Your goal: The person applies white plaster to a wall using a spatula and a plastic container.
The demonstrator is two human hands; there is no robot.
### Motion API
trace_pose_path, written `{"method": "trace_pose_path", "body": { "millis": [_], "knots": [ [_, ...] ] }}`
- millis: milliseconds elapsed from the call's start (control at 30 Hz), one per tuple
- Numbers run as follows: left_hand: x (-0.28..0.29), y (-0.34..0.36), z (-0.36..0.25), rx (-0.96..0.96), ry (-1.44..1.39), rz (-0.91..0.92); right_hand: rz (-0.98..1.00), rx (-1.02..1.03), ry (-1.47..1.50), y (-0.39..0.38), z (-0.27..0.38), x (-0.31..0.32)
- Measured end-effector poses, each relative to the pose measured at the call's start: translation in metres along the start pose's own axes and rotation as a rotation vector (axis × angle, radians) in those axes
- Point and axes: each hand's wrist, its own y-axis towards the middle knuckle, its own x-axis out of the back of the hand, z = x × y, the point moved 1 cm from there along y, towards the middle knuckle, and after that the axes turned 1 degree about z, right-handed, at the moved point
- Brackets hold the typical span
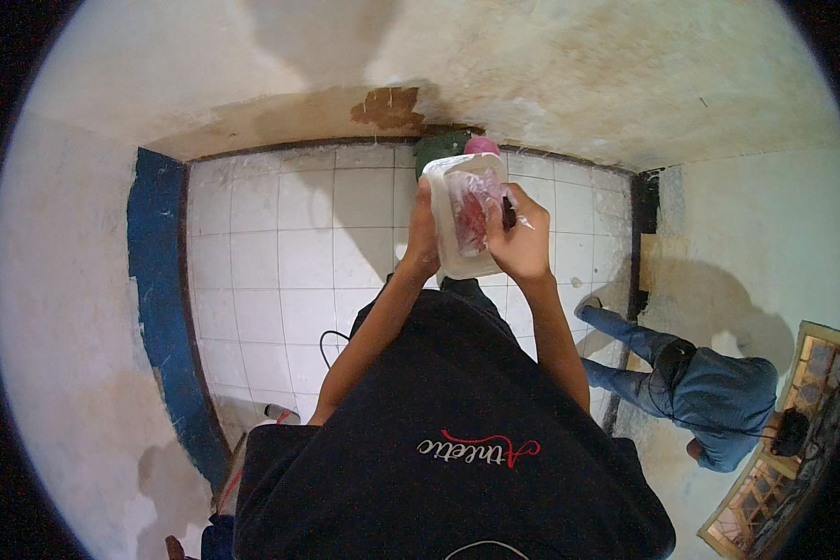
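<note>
In front of my body I hold a whitish, rounded rectangular plastic tub (446, 245), tilted with its open side toward me. My left hand (423, 229) is closed on the tub's left edge. Inside lies a crumpled clear plastic bag with red markings (473, 224). My right hand (525, 233) is at the tub's right side, its fingers closed around a dark handle-like piece (509, 213); the rest of that piece is hidden. White smears show on the right hand's fingers.
Beyond the tub, a green object (436, 147) and a pink rounded object (482, 146) stand by the patchy wall (569, 84). White tiles (306, 252) cover the floor. A person in blue (719, 397) stands at right near a window grille (765, 476); another person's shoe (280, 413) shows lower left.
</note>
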Motion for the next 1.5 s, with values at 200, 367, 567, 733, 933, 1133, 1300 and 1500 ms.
{"method": "trace_pose_path", "body": {
  "millis": [200,367,567,733,933,1133,1300,1500],
  "knots": [
    [-0.005,-0.002,-0.002,-0.018,-0.002,0.018,0.020,-0.014,0.002,0.000,0.001,-0.001],
    [0.000,-0.001,-0.001,-0.001,0.032,0.003,0.037,-0.028,0.004,0.001,0.006,0.003],
    [0.002,0.003,0.002,-0.019,0.009,0.017,0.038,-0.028,-0.022,0.001,-0.006,0.003],
    [0.002,0.004,0.003,-0.010,-0.023,0.039,0.009,-0.033,-0.043,0.001,-0.003,0.007],
    [-0.004,0.005,0.004,-0.043,-0.007,0.052,-0.007,-0.033,0.003,0.001,0.001,0.007],
    [-0.010,0.001,0.001,-0.017,-0.003,0.037,-0.035,-0.024,-0.061,-0.002,0.007,0.008],
    [-0.007,0.000,0.003,-0.018,-0.024,0.069,-0.021,0.004,-0.045,-0.001,-0.003,0.007],
    [-0.006,0.002,0.003,-0.011,0.006,0.088,-0.013,-0.013,-0.074,0.001,0.005,0.012]
  ]
}}
